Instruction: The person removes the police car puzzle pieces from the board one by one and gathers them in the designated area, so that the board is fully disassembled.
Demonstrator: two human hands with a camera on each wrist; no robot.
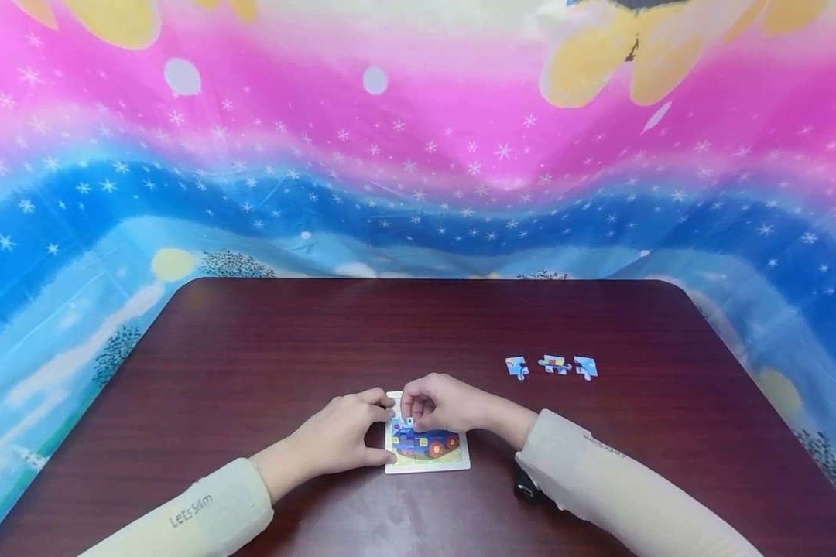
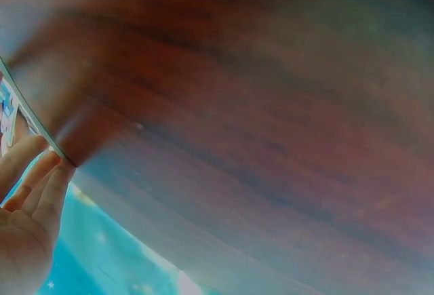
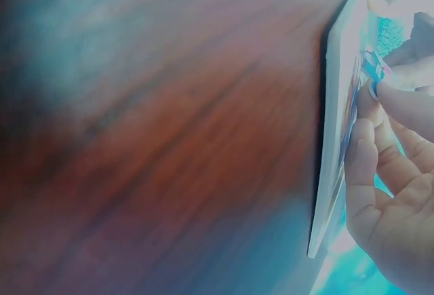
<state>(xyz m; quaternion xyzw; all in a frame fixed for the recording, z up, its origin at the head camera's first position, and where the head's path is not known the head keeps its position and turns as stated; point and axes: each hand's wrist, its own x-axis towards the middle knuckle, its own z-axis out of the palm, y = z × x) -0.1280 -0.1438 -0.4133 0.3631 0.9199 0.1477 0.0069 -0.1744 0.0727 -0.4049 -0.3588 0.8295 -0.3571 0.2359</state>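
A small jigsaw board [image 1: 428, 466] with a pale frame lies on the table, showing a blue vehicle with red and yellow wheels. My left hand [image 1: 344, 433] rests along the frame's left edge, its thumb at the near corner and fingers farther up. In the left wrist view, its fingers [image 2: 51, 197] reach the board's edge fairly straight. Over the upper part of the board, my right hand [image 1: 449, 402] pinches a puzzle piece [image 3: 373, 68] between thumb and fingertip, close over the picture. The right hand covers part of the board's upper right in the head view.
Three loose puzzle pieces, a left one [image 1: 517, 367], a middle one [image 1: 554, 364] and a right one [image 1: 585, 367], lie beyond the right hand on the dark wooden table [image 1: 286, 333]. A patterned cloth [image 1: 418, 155] hangs behind the table. A black device [image 1: 525, 487] sits under the right sleeve.
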